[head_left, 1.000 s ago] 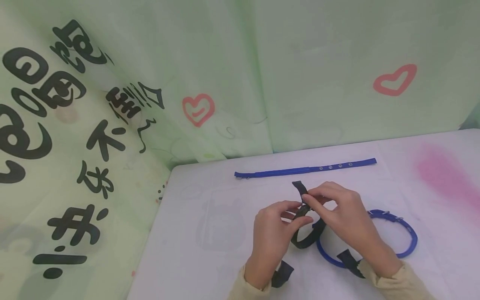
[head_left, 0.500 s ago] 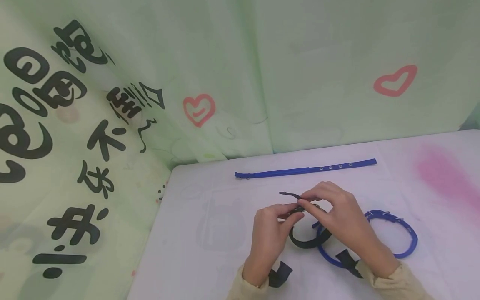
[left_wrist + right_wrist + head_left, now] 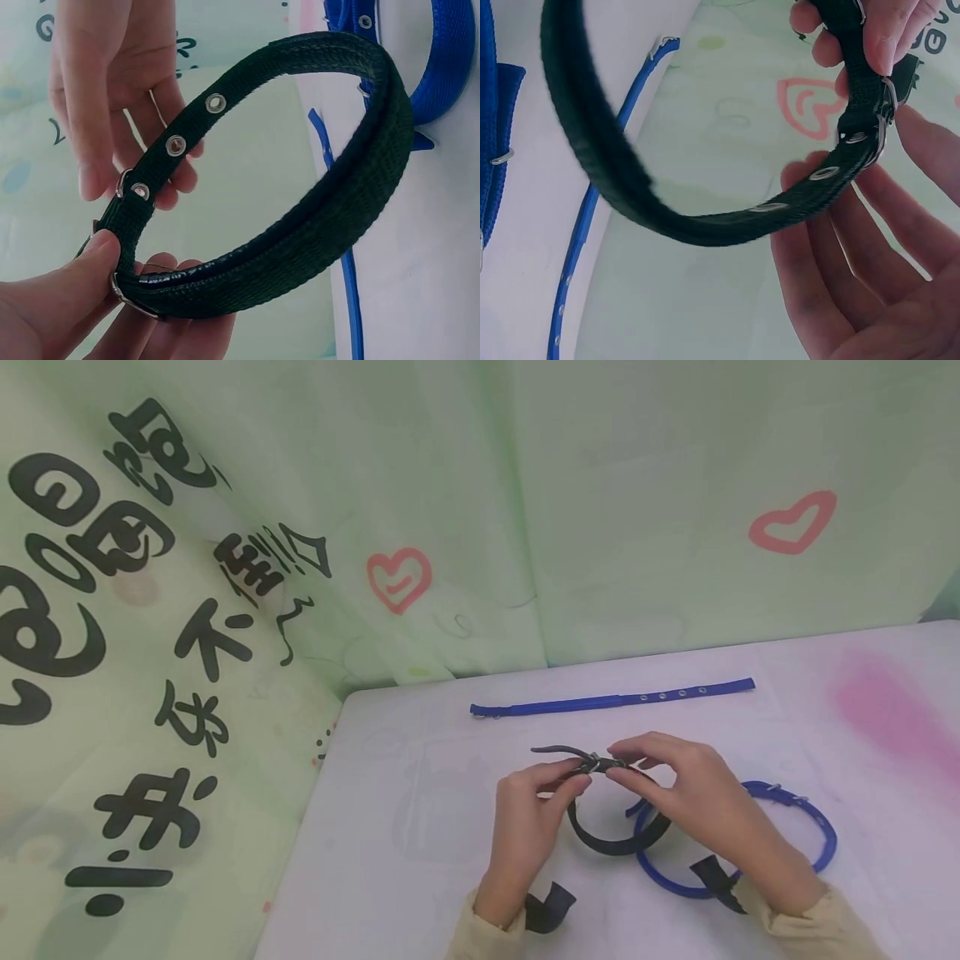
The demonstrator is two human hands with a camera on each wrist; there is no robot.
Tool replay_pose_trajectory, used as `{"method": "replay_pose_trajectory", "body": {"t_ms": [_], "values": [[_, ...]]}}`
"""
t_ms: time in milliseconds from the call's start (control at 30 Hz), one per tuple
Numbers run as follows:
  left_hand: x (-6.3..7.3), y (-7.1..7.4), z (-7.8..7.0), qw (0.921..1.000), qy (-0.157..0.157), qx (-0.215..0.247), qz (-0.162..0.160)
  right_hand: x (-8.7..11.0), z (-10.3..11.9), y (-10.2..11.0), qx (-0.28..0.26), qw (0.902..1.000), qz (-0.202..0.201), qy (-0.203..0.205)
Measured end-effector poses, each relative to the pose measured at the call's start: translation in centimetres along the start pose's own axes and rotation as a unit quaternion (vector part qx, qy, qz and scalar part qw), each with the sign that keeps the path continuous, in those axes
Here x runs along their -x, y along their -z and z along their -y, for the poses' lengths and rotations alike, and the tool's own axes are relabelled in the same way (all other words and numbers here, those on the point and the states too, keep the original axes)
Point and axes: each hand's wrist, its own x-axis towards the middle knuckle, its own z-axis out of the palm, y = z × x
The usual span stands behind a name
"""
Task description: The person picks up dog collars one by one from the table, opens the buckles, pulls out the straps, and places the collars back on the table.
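Observation:
A dark collar point(image 3: 611, 847) with metal eyelets is held up in a loop above the table. My left hand point(image 3: 521, 814) pinches it beside the metal buckle point(image 3: 595, 764), thumb on one side and fingers on the other, as the left wrist view shows. The strap's free end sticks out to the left past the buckle. My right hand point(image 3: 693, 797) is at the eyelet part; in the right wrist view its fairly straight fingers point(image 3: 847, 240) lie behind the strap, with the thumb spread apart near the buckle.
On the white-covered table point(image 3: 375, 827), a buckled blue collar point(image 3: 828, 835) lies in a ring below my right forearm. Farther back a second blue collar point(image 3: 566, 703) lies stretched out flat. A green curtain point(image 3: 637, 568) hangs behind the table.
The strap's free end has swung from pointing up to pointing left, and the buckle now shows between my hands. The left hand has shifted slightly left; the right hand's grip has loosened.

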Motion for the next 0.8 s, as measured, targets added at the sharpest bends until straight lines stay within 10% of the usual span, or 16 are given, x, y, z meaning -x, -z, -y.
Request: {"method": "replay_pose_trajectory", "body": {"t_ms": [800], "values": [[-0.30,0.22,0.83,0.9979,0.038,0.047,-0.026,-0.01,-0.49,0.40,0.001,0.9997,0.022,-0.011]]}}
